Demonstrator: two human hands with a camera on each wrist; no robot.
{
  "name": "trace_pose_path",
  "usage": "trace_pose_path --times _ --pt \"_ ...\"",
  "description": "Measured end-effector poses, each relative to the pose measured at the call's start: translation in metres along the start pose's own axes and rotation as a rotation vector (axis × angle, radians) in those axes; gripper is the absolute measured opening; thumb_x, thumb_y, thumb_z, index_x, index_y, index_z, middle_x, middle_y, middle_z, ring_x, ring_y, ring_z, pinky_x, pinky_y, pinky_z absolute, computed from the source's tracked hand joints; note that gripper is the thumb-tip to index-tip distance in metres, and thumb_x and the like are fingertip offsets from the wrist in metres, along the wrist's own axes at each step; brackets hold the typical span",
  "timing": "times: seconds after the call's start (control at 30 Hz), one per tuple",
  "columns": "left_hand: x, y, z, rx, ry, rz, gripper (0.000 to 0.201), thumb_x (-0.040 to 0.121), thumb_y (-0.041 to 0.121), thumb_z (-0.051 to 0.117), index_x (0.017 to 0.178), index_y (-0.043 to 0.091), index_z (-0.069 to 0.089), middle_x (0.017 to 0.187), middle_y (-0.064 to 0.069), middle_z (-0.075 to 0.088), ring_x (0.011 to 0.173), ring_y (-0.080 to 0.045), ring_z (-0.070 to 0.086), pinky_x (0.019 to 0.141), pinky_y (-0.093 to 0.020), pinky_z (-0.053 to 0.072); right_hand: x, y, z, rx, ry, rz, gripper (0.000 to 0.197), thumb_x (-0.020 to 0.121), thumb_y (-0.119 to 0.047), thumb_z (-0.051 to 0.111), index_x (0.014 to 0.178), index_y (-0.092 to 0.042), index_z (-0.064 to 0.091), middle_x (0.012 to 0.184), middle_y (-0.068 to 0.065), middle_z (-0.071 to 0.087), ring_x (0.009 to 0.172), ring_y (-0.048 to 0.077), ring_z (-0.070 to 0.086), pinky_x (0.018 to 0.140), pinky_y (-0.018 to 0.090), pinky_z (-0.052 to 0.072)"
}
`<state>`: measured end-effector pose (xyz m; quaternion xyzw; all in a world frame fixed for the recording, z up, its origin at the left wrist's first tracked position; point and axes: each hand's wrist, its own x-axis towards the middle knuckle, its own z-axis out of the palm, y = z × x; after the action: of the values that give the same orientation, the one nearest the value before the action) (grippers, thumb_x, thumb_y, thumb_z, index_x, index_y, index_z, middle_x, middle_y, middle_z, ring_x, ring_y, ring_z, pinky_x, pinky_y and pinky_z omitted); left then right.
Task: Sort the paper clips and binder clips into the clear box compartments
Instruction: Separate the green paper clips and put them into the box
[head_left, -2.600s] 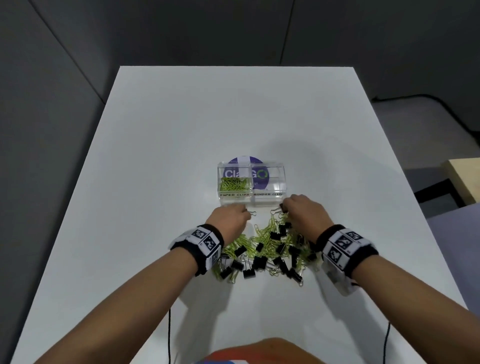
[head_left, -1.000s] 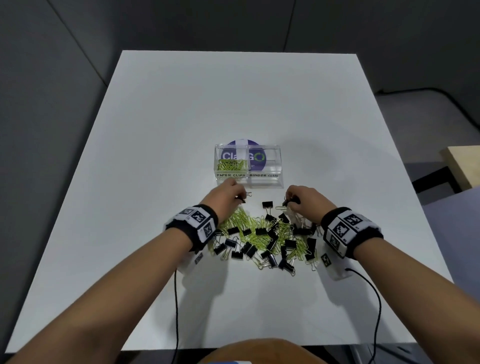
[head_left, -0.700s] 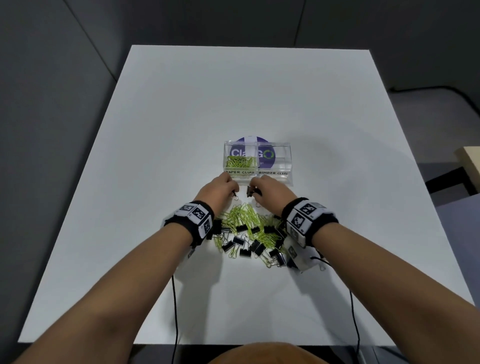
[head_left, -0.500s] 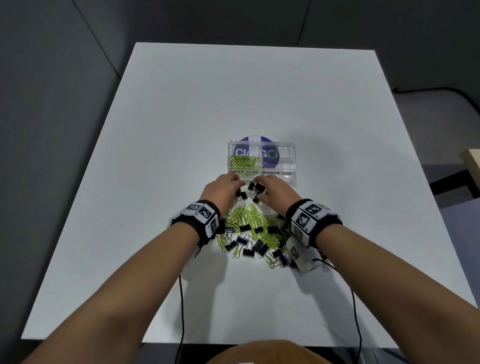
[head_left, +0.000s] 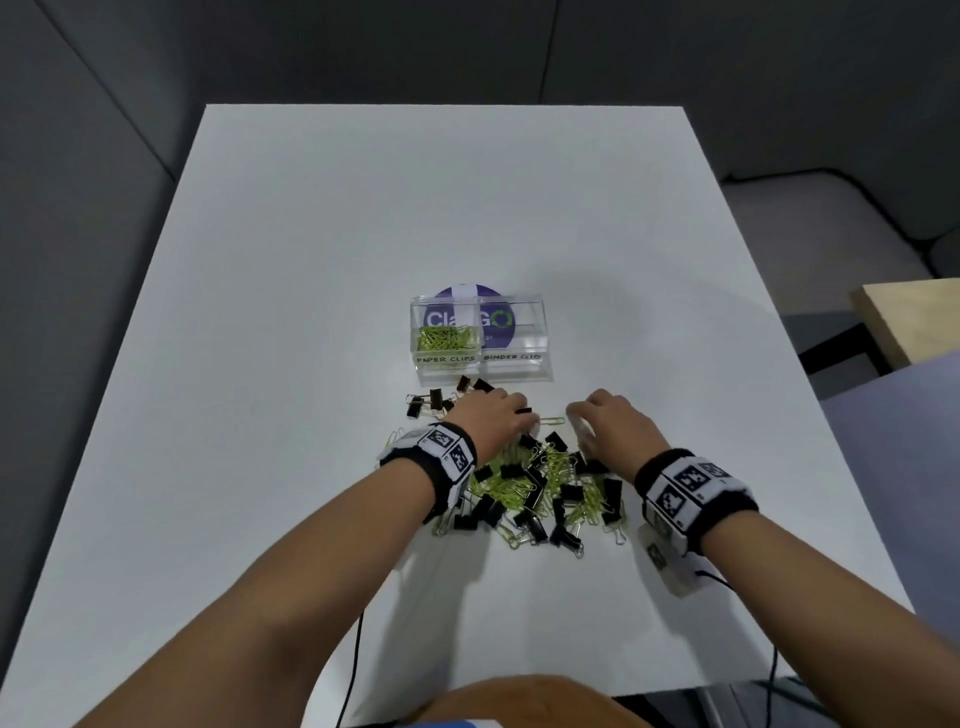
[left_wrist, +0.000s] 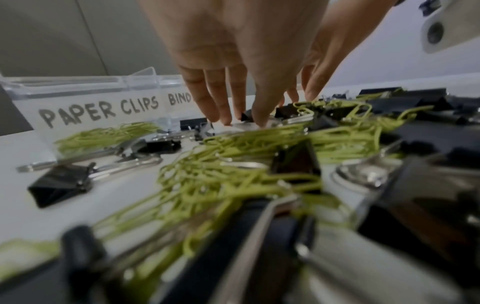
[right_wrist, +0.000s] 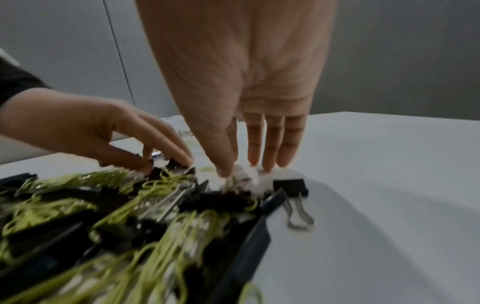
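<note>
Left hand (head_left: 491, 418) and right hand (head_left: 613, 423): fingers straight, tips down on the mixed clip pile (head_left: 535, 488), grasping nothing. Clear box (head_left: 519, 371): mid-tabletop, green paper clips (head_left: 448, 338) in its left compartment.

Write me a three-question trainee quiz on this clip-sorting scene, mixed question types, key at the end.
1. True or false: the binder clips compartment of the clear box already holds black clips.
2. What colour are the paper clips in the labelled compartment?
3. Multiple choice: the left hand and right hand are A) inside the box, B) at the far edge of the mixed pile, C) off the table.

Key: 1 false; 2 yellow-green; 3 B.
</note>
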<state>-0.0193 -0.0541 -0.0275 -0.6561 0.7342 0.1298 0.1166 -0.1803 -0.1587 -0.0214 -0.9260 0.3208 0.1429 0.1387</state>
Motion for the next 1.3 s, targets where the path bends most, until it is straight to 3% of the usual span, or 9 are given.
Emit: trace_pose_path --times 0.13,0.33,0.5,0.6,0.73,0.8,0.87,1.03,1.3 --pt "0.000 -0.008 -0.001 0.019 0.017 -0.096 0.044 0.083 -0.003 0.056 0.123 0.011 0.047 0.123 -0.009 0.051 0.109 -0.028 0.053 0.089 -0.036 0.044 0.003 -0.013 0.009 -0.043 0.049 -0.080 0.021 0.089 -0.008 0.051 0.108 -0.011 0.058 0.110 0.008 0.055 0.099 0.028 0.053 0.072 0.034 0.044" --pt "-0.009 -0.027 0.002 -0.016 0.075 -0.253 0.044 0.085 0.005 0.058 0.126 0.014 0.046 0.126 -0.008 0.049 0.111 -0.027 0.050 0.089 -0.037 0.045 0.020 -0.028 0.014 -0.052 0.062 -0.089 0.014 0.089 -0.002 0.047 0.096 -0.008 0.057 0.098 0.010 0.060 0.091 0.027 0.053 0.070 0.032 0.040" --pt "-0.025 -0.025 0.006 -0.064 0.117 -0.164 0.037 0.093 0.007 0.048 0.129 0.015 0.050 0.125 -0.006 0.054 0.108 -0.025 0.053 0.086 -0.034 0.045 0.028 -0.044 -0.001 0.100 -0.062 -0.156 0.017 0.091 -0.011 0.048 0.097 -0.010 0.064 0.099 0.008 0.067 0.094 0.026 0.060 0.076 0.032 0.045" --pt "-0.030 -0.017 0.006 -0.104 0.119 -0.097 0.037 0.094 0.008 0.047 0.130 0.015 0.050 0.125 -0.005 0.056 0.109 -0.024 0.055 0.085 -0.034 0.049 0.024 -0.038 -0.013 0.181 -0.019 -0.164 0.020 0.092 -0.017 0.051 0.106 -0.013 0.064 0.106 0.006 0.067 0.097 0.023 0.061 0.078 0.031 0.046" --pt "-0.020 0.002 0.002 -0.113 0.069 -0.002 0.036 0.093 0.012 0.052 0.128 0.017 0.052 0.120 -0.007 0.057 0.108 -0.026 0.055 0.085 -0.037 0.049 0.014 -0.021 -0.020 0.020 -0.113 -0.249 0.031 0.090 -0.011 0.050 0.119 -0.022 0.057 0.117 0.002 0.058 0.102 0.020 0.057 0.076 0.030 0.044" --pt "-0.014 0.010 0.000 -0.069 0.024 0.001 0.035 0.095 0.018 0.049 0.130 0.018 0.049 0.119 -0.007 0.056 0.109 -0.027 0.054 0.086 -0.038 0.046 0.009 -0.021 -0.016 -0.045 -0.175 -0.300 0.034 0.091 -0.020 0.052 0.125 -0.024 0.053 0.118 0.003 0.055 0.103 0.022 0.057 0.079 0.033 0.046" --pt "-0.010 0.015 -0.002 -0.043 -0.011 -0.037 0.035 0.096 0.020 0.047 0.130 0.015 0.046 0.118 -0.008 0.056 0.109 -0.028 0.054 0.085 -0.039 0.045 0.005 -0.023 -0.010 -0.023 -0.182 -0.275 0.034 0.092 -0.029 0.051 0.126 -0.023 0.051 0.115 0.004 0.055 0.103 0.023 0.057 0.079 0.035 0.046" --pt "-0.009 0.026 -0.001 -0.039 -0.007 -0.104 0.033 0.095 0.016 0.048 0.127 0.008 0.044 0.122 -0.010 0.055 0.112 -0.028 0.053 0.086 -0.037 0.044 0.002 -0.030 0.002 0.052 -0.154 -0.160 0.033 0.092 -0.026 0.049 0.124 -0.017 0.050 0.116 0.008 0.052 0.104 0.027 0.056 0.081 0.037 0.046" --pt "-0.013 0.019 0.007 -0.238 -0.011 -0.166 0.030 0.095 0.014 0.047 0.125 0.013 0.048 0.122 -0.008 0.054 0.113 -0.028 0.052 0.088 -0.037 0.044 0.000 -0.028 0.005 0.017 -0.091 -0.111 0.025 0.092 -0.026 0.048 0.114 -0.012 0.051 0.113 0.009 0.055 0.102 0.027 0.055 0.080 0.037 0.045"
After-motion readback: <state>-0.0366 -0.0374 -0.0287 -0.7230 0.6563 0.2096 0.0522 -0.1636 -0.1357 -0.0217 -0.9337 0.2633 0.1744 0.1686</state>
